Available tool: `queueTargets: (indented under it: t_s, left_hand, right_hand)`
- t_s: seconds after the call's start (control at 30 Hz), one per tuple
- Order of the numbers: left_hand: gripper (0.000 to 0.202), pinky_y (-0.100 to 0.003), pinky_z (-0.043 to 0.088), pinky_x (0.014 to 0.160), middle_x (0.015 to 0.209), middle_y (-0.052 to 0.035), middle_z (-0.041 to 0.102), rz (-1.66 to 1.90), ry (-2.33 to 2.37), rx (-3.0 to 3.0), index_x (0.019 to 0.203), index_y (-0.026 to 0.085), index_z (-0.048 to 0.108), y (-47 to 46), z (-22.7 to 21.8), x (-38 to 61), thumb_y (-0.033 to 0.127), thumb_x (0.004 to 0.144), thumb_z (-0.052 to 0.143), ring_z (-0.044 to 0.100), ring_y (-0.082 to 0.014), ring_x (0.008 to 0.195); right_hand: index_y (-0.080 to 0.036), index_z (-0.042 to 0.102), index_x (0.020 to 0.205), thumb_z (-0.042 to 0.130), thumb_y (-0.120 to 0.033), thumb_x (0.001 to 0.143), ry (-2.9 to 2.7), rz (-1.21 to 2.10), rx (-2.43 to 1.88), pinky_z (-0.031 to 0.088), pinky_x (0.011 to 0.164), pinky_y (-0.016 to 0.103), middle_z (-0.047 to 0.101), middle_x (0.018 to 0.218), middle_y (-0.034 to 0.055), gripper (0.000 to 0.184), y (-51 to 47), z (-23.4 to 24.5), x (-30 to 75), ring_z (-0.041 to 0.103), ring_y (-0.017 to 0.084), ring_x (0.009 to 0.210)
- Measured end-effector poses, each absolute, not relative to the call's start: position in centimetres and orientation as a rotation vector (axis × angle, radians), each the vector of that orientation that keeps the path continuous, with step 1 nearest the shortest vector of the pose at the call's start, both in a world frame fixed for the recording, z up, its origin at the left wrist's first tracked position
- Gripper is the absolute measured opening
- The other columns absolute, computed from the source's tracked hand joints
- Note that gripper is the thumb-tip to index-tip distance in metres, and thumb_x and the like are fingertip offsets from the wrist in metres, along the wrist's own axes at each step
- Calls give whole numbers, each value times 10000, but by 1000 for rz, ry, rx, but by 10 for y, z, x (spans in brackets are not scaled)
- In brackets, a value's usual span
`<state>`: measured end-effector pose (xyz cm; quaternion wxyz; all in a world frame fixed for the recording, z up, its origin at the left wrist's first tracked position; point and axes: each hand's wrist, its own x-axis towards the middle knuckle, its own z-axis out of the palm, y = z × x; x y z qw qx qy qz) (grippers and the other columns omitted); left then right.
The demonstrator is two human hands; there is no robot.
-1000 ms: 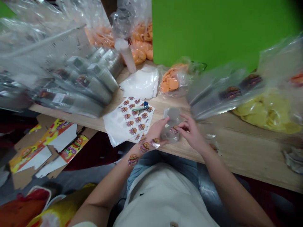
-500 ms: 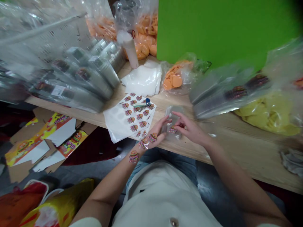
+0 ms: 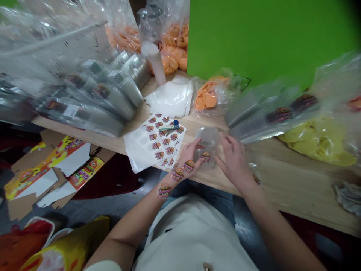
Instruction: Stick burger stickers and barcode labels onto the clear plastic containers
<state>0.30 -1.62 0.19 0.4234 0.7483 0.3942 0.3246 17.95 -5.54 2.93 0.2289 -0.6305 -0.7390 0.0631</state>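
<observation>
A clear plastic box [image 3: 209,137] lies near the front edge of the wooden table, with a burger sticker [image 3: 205,156] on its near part. Gripping its left side, my left hand [image 3: 189,155] has the thumb and fingers curved at the edge. Several burger stickers [image 3: 177,173] cling to the back of that hand, the wrist and forearm. My right hand [image 3: 232,156] is just right of the box, fingers apart, with nothing visible in it. Left of the box are printed sticker sheets [image 3: 156,145] with a small light green tool with a blue end [image 3: 166,128] on top.
Stacked clear packages [image 3: 113,98] stand at the left, more clear packages [image 3: 259,109] at the right. Behind are white sheets [image 3: 172,94] and a bag of orange pieces [image 3: 207,96]. A yellow-filled bag [image 3: 318,141] sits far right. Printed cartons [image 3: 56,165] lie lower left.
My right hand has let go of the burger sticker, which now lies on the box. That hand has moved right and opened, while my left hand stays at the box.
</observation>
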Motion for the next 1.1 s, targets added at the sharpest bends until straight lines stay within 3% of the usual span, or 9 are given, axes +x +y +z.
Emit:
queueTargets:
  t_s: [0.1,0.23,0.33,0.47,0.63,0.7,0.83,1.0,1.1]
  left_hand:
    - [647,-385,295,1032,1214,-114,537,812,940,1839,1347,153,313,-15,7,-2,275,780,601,457,-254,1167]
    - [515,-394,341,1003,1310,-111,457,945,1113,1594,1257,187,430,-17,21,-18,326,790,595,424,-250,1209]
    - [392,-378,416,914,1186,-103,555,922,1123,1173,1151,180,512,-23,37,-27,349,803,579,537,-223,1075]
    - [425,-315,453,866,989,-64,653,676,714,673,1157,179,535,-29,51,-24,282,761,649,624,-153,895]
    - [372,-234,472,692,750,-4,629,589,711,847,1034,163,574,-32,49,-6,302,712,698,601,-93,662]
    - [461,-271,473,692,778,-18,615,548,766,1191,1107,178,535,-32,47,2,372,715,681,596,-129,705]
    - [627,-392,414,901,1083,-99,554,719,1001,1983,1235,201,465,-21,43,13,463,701,660,523,-235,1019]
    - [386,-400,344,1000,1187,-83,534,650,790,2493,1119,226,571,-7,36,19,422,787,556,421,-255,1193]
    - [363,-412,321,1019,1253,-69,510,587,776,2555,1132,254,569,-9,36,21,392,797,548,352,-261,1263]
  right_hand:
    - [-203,140,1420,596,-372,766,-2089,240,-1667,349,966,513,392,1342,153,814,-62,21,176,351,312,1240]
    - [-249,171,1405,553,-338,808,-2120,428,-1551,369,971,489,467,1309,97,714,-61,18,172,402,262,1224]
    - [-256,218,1390,570,-329,804,-2073,379,-1440,366,996,455,462,1321,89,687,-64,30,170,427,236,1211]
    - [-251,260,1388,568,-283,812,-2191,220,-1273,363,1006,450,383,1388,101,653,-74,42,165,392,248,1242]
    - [-211,248,1399,579,-242,806,-2173,139,-1289,377,1006,434,403,1362,125,679,-97,43,175,393,249,1238]
    - [-214,267,1391,571,-241,811,-2181,146,-1382,375,1013,427,415,1352,117,654,-112,44,194,390,244,1242]
    - [-230,333,1350,512,-263,842,-2192,298,-1658,390,1004,424,417,1353,103,539,-146,37,255,404,229,1240]
    - [-252,404,1300,439,-305,862,-2209,458,-1833,420,970,449,430,1352,96,443,-171,5,312,434,236,1228]
    - [-257,471,1245,507,-371,819,-2163,303,-1837,420,938,495,461,1311,118,443,-165,7,301,447,293,1202]
